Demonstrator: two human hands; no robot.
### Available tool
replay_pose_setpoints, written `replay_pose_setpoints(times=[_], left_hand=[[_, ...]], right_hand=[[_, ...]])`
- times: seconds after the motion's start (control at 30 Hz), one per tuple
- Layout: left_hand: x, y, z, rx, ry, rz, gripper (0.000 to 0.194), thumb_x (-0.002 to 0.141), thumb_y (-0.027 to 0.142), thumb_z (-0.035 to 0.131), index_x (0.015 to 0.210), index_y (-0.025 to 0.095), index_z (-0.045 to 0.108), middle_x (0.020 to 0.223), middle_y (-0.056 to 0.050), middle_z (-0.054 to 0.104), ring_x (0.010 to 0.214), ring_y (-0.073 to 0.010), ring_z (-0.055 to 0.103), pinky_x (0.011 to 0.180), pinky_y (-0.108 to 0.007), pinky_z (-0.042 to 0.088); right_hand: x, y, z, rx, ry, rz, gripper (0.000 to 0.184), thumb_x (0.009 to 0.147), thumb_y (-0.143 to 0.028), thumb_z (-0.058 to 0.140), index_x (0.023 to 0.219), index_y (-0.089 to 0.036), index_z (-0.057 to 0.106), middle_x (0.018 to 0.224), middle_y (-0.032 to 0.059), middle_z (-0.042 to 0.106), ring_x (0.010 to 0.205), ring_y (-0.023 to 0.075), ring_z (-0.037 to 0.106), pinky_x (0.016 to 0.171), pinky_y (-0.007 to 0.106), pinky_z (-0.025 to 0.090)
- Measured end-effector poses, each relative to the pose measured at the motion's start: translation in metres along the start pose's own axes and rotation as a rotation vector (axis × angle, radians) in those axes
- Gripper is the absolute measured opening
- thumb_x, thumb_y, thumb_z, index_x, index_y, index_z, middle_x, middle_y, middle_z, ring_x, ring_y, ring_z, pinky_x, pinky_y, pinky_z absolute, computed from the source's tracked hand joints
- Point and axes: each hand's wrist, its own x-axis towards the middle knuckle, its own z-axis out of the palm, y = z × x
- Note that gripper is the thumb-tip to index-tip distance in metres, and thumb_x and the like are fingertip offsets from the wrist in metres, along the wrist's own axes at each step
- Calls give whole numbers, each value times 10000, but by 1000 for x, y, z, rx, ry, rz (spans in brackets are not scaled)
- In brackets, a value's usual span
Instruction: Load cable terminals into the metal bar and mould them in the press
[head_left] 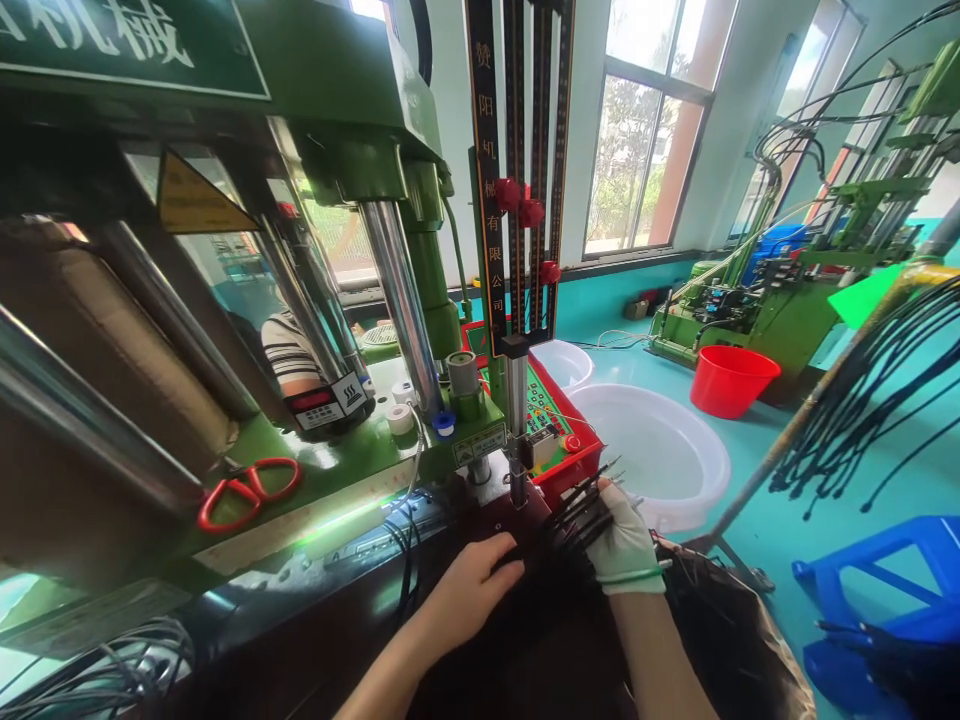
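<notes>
My right hand (622, 535), in a white glove with a green cuff edge, grips a bundle of black cables (574, 520) whose ends point up and to the left. Bare and to the left of it, my left hand (476, 585) hovers over the dark tabletop (517, 650). Its thumb and forefinger are a little apart, with nothing visible between them; the other fingers are partly hidden. A few black cables (409, 560) hang from the front edge of the green press (390, 460), left of this hand. Red-handled scissors (251, 495) lie on the press ledge.
A red control box (574, 470) stands behind my right hand, beside a white tub (660, 450). More cables (112, 660) are coiled at lower left. On the right are a rack of hanging black cables (870, 400), a red bucket (731, 380) and a blue stool (892, 570).
</notes>
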Motion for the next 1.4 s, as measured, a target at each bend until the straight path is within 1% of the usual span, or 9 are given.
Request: replay_pose_setpoints(times=[0.17, 0.27, 0.37, 0.5, 0.67, 0.87, 1.07, 1.23, 1.4], left_hand=[[1, -5, 1, -49, 68, -7, 235, 826, 360, 415, 794, 151, 517, 754, 7, 504, 673, -120, 428, 622, -232, 328], [0, -6, 3, -92, 35, -24, 237, 832, 371, 405, 760, 159, 484, 643, 38, 448, 585, -100, 404, 559, -225, 307], [-2, -5, 5, -115, 26, -34, 234, 834, 372, 400, 717, 173, 440, 568, 58, 405, 532, -91, 384, 523, -219, 289], [-8, 2, 6, -118, -15, -44, 242, 848, 364, 364, 703, 178, 421, 619, 40, 462, 552, -93, 434, 545, -220, 320], [-15, 11, 9, -51, -64, -37, 215, 840, 360, 389, 758, 175, 460, 699, 22, 507, 659, -108, 458, 609, -224, 337], [-14, 10, 4, -383, -212, -88, 183, 826, 361, 430, 787, 189, 380, 544, 63, 485, 450, -63, 395, 447, -187, 281], [-10, 6, -6, -577, -91, -65, 248, 802, 377, 487, 860, 135, 486, 408, 107, 346, 354, -29, 232, 406, -197, 168], [-10, 7, -7, -659, -48, -86, 343, 746, 433, 542, 817, 97, 555, 371, 100, 337, 328, -21, 224, 388, -200, 150], [-13, 12, -9, -661, -16, -77, 360, 733, 450, 554, 816, 100, 562, 377, 98, 341, 333, -18, 230, 389, -197, 142]], right_hand=[[-18, -8, -6, -60, -247, 157, 378, 693, -284, 666, 1039, -208, 535, 824, 9, 645, 747, 169, 621, 656, 328, 533], [-27, -22, -13, -400, -435, 119, 444, 745, -297, 614, 1142, -226, 427, 727, -24, 580, 617, 133, 591, 539, 265, 510], [-31, -40, -16, -733, -496, 132, 500, 728, -347, 618, 1154, -201, 401, 674, -32, 527, 601, 138, 572, 416, 206, 470], [-31, -51, -17, -716, -591, 195, 417, 691, -375, 647, 1022, -196, 470, 739, -20, 531, 502, 91, 540, 364, 190, 451], [-30, -46, -15, -662, -440, 126, 302, 690, -371, 662, 817, -154, 494, 566, -31, 531, 373, 65, 464, 317, 177, 398], [-31, -45, 2, -671, -371, 95, 321, 696, -424, 638, 770, -148, 493, 471, -48, 499, 335, 43, 389, 262, 132, 264], [-25, -33, 8, -470, -441, 55, 337, 715, -416, 625, 914, -170, 510, 394, -105, 408, 263, 33, 307, 250, 124, 159], [-16, -19, 13, -158, -253, -78, 312, 765, -483, 547, 889, -198, 560, 412, -141, 175, 245, 18, 176, 245, 135, 184], [-3, -18, 14, -139, -154, -159, 361, 778, -576, 451, 794, -224, 534, 403, -132, 149, 243, 36, 157, 236, 157, 202]])
